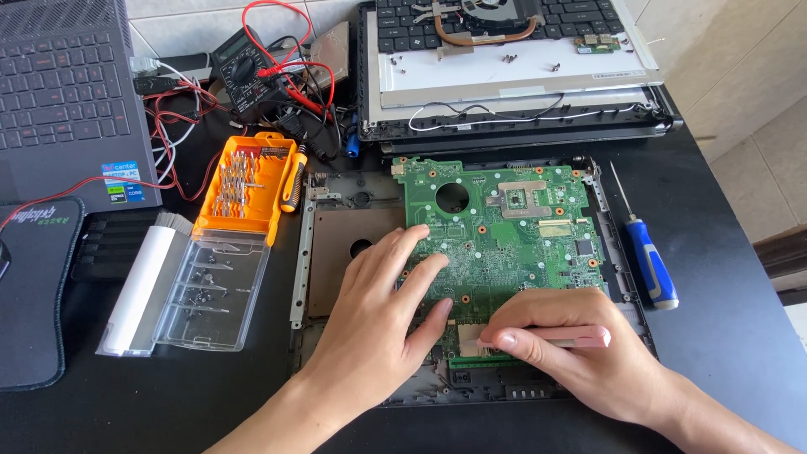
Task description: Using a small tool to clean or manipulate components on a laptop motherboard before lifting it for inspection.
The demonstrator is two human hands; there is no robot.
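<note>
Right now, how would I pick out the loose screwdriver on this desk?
Find the green circuit board in the opened laptop shell. Just right of the shell, on the black table, lies the screwdriver. Its blue-and-white handle and thin bare shaft set it apart from the orange-handled driver.

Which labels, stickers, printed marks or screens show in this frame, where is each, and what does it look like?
Stickers: laptop palm rest, upper left; small blue and white rectangles.
Mouse pad logo: far left; red lettering on black.
Multimeter: top centre; black, dial, small grey display.
Detached screen panel: top, over the keyboard; pale grey rectangle, unlit.
</note>
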